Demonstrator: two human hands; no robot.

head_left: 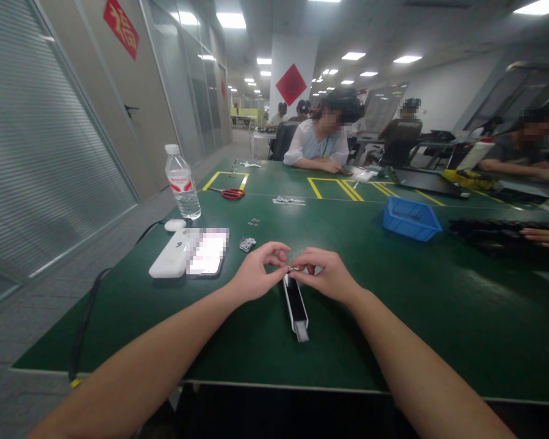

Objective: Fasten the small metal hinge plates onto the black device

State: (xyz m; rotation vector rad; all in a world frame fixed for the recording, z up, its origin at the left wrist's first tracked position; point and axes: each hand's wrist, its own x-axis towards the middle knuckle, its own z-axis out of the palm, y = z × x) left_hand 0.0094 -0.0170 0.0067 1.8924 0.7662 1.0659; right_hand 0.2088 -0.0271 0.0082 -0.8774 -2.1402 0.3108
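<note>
My left hand (261, 271) and my right hand (322, 272) meet over the green table (238, 341), fingertips pinched together around a tiny metallic piece (293, 269). Its shape is too small to make out. Just below the fingertips lies a narrow white device with a black face (295, 302), its far end partly hidden by my fingers. A grey tab (301, 332) sticks out of its near end. A small silvery crumpled item (247, 244) rests left of my left hand, and several tiny parts (253, 222) lie beyond it.
At the left stand a water bottle (182, 183), a white power bank (169, 255) and a lit phone (207, 251). Red-handled scissors (233, 194) lie farther back. A blue bin (410, 218) sits at the right. A person (320, 137) sits across the table.
</note>
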